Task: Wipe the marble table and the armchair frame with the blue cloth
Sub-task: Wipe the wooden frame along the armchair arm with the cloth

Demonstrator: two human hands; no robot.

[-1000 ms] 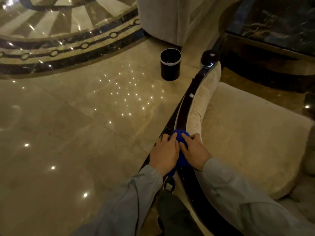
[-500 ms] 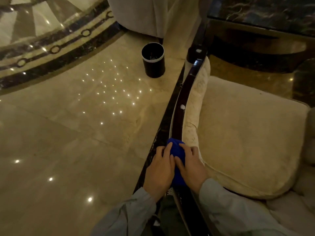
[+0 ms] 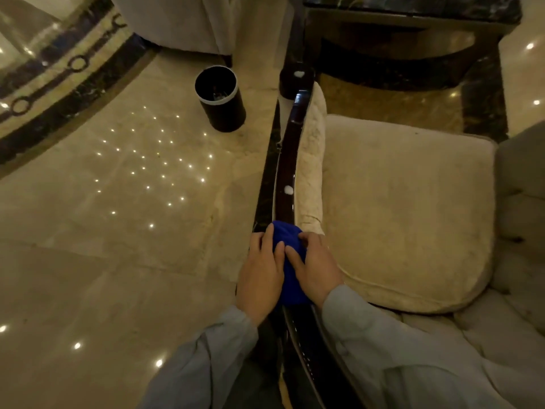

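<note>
1. Fingers [image 3: 272,242] of both hands lie flat, pressed on the cloth [image 3: 290,278].
2. Left hand [image 3: 261,278] and right hand [image 3: 317,268] flank the cloth, which drapes over the dark frame [image 3: 287,175] (the glossy armrest rail).
3. Just right of the frame sits the cushion [image 3: 407,211].
4. A bin [image 3: 221,98] stands on the floor [image 3: 88,231] left; the dark marble surface [image 3: 413,5] lies beyond.

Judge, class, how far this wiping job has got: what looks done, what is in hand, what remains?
Done: cannot be told from surfaces alone. In hand: both the left hand and right hand press the blue cloth onto the armchair frame. Left: the rail ahead; the marble table stands untouched beyond.
</note>
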